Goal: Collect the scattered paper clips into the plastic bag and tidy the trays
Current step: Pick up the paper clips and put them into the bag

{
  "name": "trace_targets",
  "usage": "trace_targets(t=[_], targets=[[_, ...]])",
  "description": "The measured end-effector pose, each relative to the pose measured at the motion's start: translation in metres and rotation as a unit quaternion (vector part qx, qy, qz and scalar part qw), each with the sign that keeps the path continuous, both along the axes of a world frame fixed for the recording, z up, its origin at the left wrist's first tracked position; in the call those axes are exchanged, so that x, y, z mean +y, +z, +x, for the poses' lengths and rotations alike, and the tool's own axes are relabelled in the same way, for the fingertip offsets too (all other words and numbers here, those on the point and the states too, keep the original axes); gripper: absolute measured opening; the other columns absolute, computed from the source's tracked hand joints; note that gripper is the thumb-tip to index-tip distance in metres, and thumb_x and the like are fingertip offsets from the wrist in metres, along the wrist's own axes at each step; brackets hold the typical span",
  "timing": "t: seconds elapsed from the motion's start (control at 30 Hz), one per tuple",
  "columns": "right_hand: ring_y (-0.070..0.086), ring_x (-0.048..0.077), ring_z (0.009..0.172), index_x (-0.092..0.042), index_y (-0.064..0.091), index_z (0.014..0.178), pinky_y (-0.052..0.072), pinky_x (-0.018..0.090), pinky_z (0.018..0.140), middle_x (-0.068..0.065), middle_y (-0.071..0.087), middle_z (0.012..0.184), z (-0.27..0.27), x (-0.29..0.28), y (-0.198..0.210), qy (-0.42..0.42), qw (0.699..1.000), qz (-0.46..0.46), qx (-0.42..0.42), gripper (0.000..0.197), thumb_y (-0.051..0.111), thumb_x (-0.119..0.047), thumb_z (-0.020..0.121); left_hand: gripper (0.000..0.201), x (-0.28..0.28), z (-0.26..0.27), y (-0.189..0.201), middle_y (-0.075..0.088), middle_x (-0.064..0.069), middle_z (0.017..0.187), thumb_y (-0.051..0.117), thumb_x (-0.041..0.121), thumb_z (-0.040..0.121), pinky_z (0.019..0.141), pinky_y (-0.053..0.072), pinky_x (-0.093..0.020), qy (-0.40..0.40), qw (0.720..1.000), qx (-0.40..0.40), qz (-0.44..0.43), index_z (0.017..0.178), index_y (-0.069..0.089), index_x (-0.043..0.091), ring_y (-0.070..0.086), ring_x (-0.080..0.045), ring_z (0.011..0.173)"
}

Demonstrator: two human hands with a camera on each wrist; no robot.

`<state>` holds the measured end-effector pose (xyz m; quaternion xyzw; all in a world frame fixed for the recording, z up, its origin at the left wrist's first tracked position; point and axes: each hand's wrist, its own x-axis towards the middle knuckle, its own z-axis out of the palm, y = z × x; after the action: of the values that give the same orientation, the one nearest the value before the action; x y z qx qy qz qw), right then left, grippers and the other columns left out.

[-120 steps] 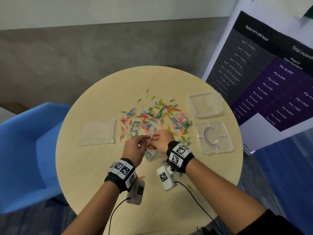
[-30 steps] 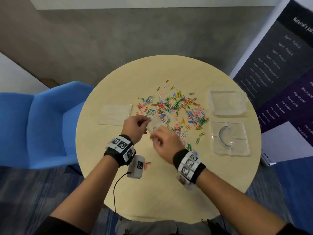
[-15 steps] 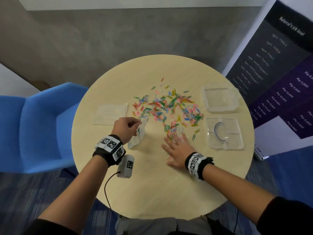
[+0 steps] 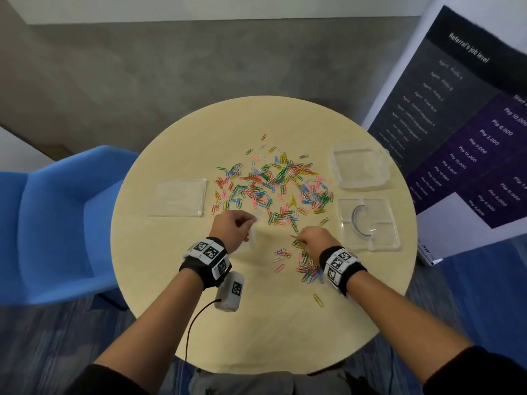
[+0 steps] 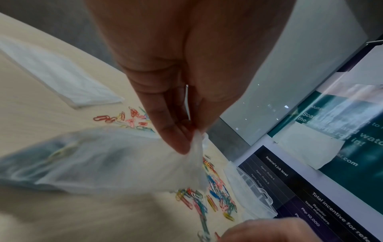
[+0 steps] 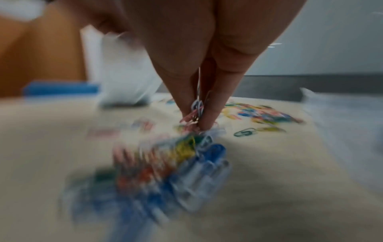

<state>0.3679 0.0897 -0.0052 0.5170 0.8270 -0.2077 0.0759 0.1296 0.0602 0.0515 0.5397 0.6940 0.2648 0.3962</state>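
blue chair point(image 4: 57, 220), round table point(image 4: 256, 323), printed poster point(image 4: 470, 124)

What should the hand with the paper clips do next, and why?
Probably carry its pinch over and drop it into the plastic bag. The right hand already pinches a few paper clips just above the table, and the left hand holds the bag up by its top edge close beside it. Many clips still lie scattered.
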Motion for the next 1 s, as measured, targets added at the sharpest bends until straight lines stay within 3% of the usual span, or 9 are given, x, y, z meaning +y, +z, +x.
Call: trace_targets(t=[0.07,0.1,0.23,0.3,0.37,0.5,0.7,0.9,1.0], targets=[[0.067,0.016,0.090,-0.012,0.074,0.107,0.054,0.027,0.088,0.003,0.072,0.102,0.008,-0.001,0.010,-0.209,0.964,-0.040,0.157,0.021,0.068,-0.014,0.087,0.014,-0.002,0.003,-0.002,0.071,-0.007,0.076,0.062,0.018,0.090,0.066,0.061,-0.029,0.013,1.000,-0.020,-0.014,0.095,0.074,0.013,0.067,-0.016,0.062],[0.069,0.013,0.085,-0.010,0.074,0.104,0.056,0.026,0.085,0.004,0.074,0.100,0.011,-0.004,0.015,-0.301,0.918,-0.068,0.248,0.022,0.073,-0.014,0.083,0.013,-0.004,0.005,-0.004,0.072,-0.008,0.078,0.063,0.020,0.090,0.067,0.061,-0.031,0.023,0.999,-0.035,-0.022,0.094,0.074,0.013,0.068,-0.017,0.063],[0.072,0.024,0.083,0.006,0.064,0.111,0.060,0.026,0.074,0.018,0.071,0.103,-0.010,-0.015,0.044,-0.466,0.596,-0.303,0.580,0.031,0.068,0.004,0.081,0.012,-0.007,0.016,0.000,0.070,-0.006,0.078,0.063,0.020,0.091,0.063,0.060,-0.029,0.051,0.995,-0.078,-0.021,0.093,0.072,0.013,0.064,-0.017,0.065],[0.071,0.025,0.082,0.007,0.063,0.106,0.060,0.024,0.071,0.017,0.071,0.099,-0.030,-0.014,0.055,-0.462,0.527,-0.338,0.628,0.023,0.063,0.007,0.084,0.011,-0.005,0.021,0.001,0.069,-0.005,0.074,0.063,0.021,0.091,0.060,0.059,-0.026,0.049,0.996,-0.077,-0.008,0.093,0.071,0.013,0.064,-0.017,0.063],[0.071,0.022,0.079,0.004,0.067,0.098,0.059,0.023,0.070,0.016,0.072,0.093,-0.051,-0.017,0.061,-0.447,0.528,-0.338,0.639,0.013,0.061,0.007,0.086,0.011,-0.004,0.024,0.003,0.068,-0.004,0.072,0.061,0.019,0.091,0.060,0.058,-0.026,0.032,0.998,-0.061,0.012,0.093,0.070,0.013,0.064,-0.017,0.061],[0.070,0.021,0.083,-0.004,0.070,0.099,0.058,0.026,0.078,0.013,0.071,0.098,-0.080,-0.024,0.061,-0.430,0.614,-0.297,0.592,0.013,0.060,-0.001,0.091,0.009,-0.005,0.026,0.005,0.066,0.002,0.072,0.059,0.017,0.091,0.061,0.052,-0.020,0.027,0.997,-0.008,0.073,0.090,0.068,0.017,0.063,-0.013,0.062],[0.059,0.025,0.083,0.005,0.060,0.099,0.051,0.030,0.077,0.018,0.062,0.092,-0.095,-0.020,0.069,-0.492,0.414,-0.440,0.628,0.016,0.046,-0.001,0.098,0.013,-0.007,0.018,0.012,0.064,-0.004,0.089,0.060,0.015,0.091,0.072,0.045,-0.025,-0.035,0.982,0.111,0.152,0.096,0.071,0.013,0.058,-0.017,0.077],[0.051,0.028,0.071,0.005,0.054,0.084,0.048,0.034,0.073,0.015,0.051,0.075,-0.101,-0.019,0.065,-0.561,0.368,-0.411,0.616,0.022,0.035,0.010,0.094,0.018,-0.012,0.020,0.020,0.062,-0.005,0.090,0.056,0.011,0.091,0.072,0.046,-0.029,-0.121,0.971,0.144,0.147,0.097,0.073,0.012,0.060,-0.023,0.080],[0.048,0.032,0.078,0.001,0.048,0.109,0.047,0.035,0.078,0.014,0.046,0.082,-0.099,-0.016,0.063,-0.574,0.395,-0.390,0.602,0.035,0.039,0.017,0.079,0.017,-0.014,0.018,0.016,0.064,-0.006,0.088,0.057,0.011,0.091,0.071,0.042,-0.027,-0.120,0.972,0.150,0.137,0.097,0.074,0.012,0.061,-0.025,0.080]])
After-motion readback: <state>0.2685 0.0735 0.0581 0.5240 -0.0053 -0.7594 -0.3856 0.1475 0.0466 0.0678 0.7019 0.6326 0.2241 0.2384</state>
